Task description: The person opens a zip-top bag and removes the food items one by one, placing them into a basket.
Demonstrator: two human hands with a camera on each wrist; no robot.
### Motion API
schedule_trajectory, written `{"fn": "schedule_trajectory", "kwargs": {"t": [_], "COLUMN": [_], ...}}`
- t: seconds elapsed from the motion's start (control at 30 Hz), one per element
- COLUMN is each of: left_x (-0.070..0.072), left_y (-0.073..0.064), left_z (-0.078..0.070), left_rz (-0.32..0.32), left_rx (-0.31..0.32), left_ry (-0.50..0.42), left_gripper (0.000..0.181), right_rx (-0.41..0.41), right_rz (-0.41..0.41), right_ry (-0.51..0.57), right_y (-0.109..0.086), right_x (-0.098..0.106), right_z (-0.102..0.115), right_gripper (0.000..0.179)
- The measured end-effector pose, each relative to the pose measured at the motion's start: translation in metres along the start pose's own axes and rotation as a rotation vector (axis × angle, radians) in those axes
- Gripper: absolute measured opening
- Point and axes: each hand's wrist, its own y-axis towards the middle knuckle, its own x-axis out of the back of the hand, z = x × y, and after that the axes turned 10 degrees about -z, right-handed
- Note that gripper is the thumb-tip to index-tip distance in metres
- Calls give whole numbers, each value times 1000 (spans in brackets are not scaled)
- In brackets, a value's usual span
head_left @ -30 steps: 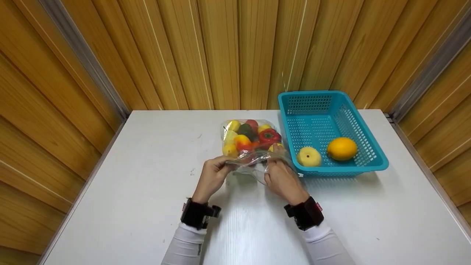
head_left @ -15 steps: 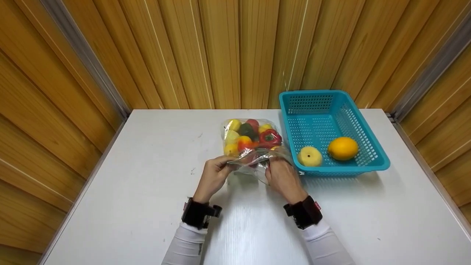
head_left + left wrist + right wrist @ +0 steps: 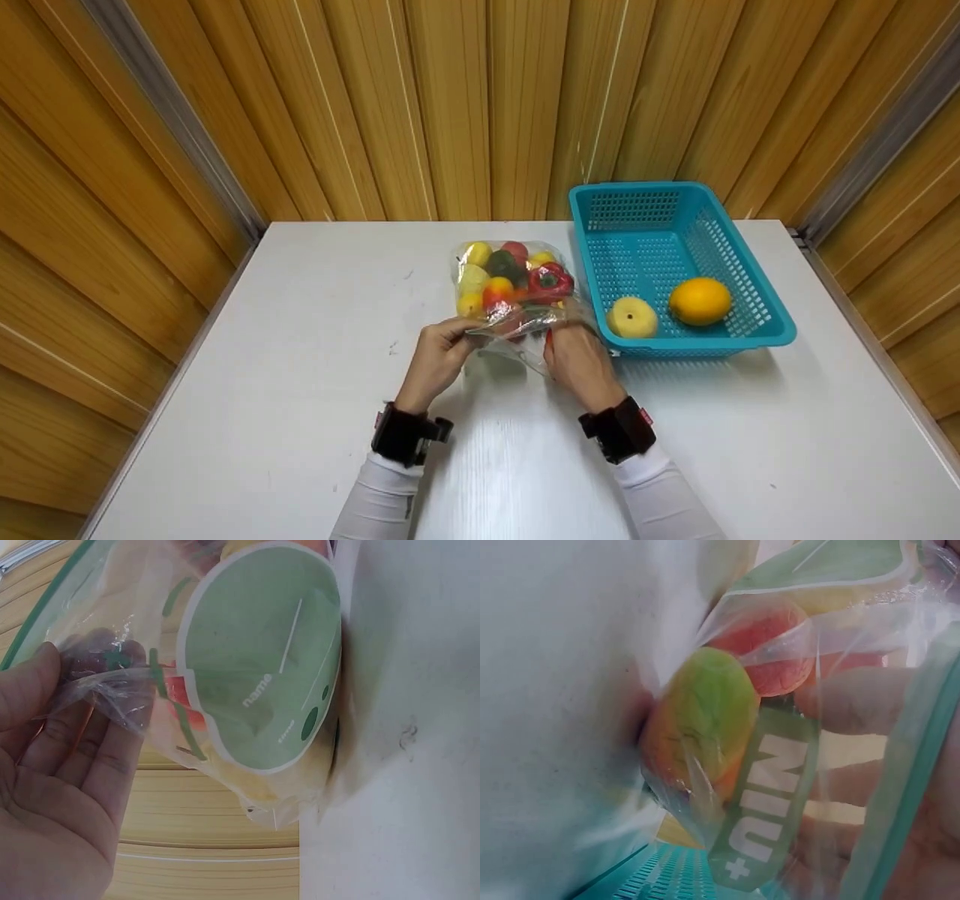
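Head view looks down; wrist views (both close) share the bag (image 3: 262, 637).

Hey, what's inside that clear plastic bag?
A red bell pepper, a green-orange mango, a dark green fruit, yellow fruits, and fingers of the right hand. Anything beneath them or behind the green label is covered.

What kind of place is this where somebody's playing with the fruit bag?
Probably a small work booth, though I can't be sure. Wood-look walls stand on three sides, a white table sits between them, and there's a black gadget on each wrist.
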Motion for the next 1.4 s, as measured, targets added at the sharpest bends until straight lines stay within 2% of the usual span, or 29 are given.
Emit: {"fn": "schedule_trajectory", "kwargs": {"t": [0.07,0.2,0.33,0.43,0.57,0.77,0.87,1.0,1.17,1.4], "left_x": [0,0,0,0,-1,-1,0,1,2,3], "left_y": [0,-1,-1,-1,-1,-1,-1,0,1,1], "left_z": [0,0,1,1,1,-1,0,1,0,1], "left_rz": [2,6,7,9,11,18,17,-1,-17,-24], "left_rx": [2,5,10,13,11,15,13,9,6,6], "left_ry": [-10,-18,-7,-7,-17,-6,-13,-29,-28,-26], "left_gripper": [16,18,21,22,18,16,16,15,14,14], "right_rx": [-15,-46,-77,-86,-88,-80,-85,-90,-8,18], "right_rz": [15,44,67,59,33,-2,30,80,71,132], "right_ry": [3,32,59,69,72,94,91,128,162,223], "right_y": [1,1,2,1,1,1,3,7,9,11], "right_x": [0,-1,0,1,-1,0,3,10,21,37], "right_z": [0,0,1,1,0,-3,-1,3,8,15], "right_gripper": [17,18,47,61,44,38,9,24,14,35]}}
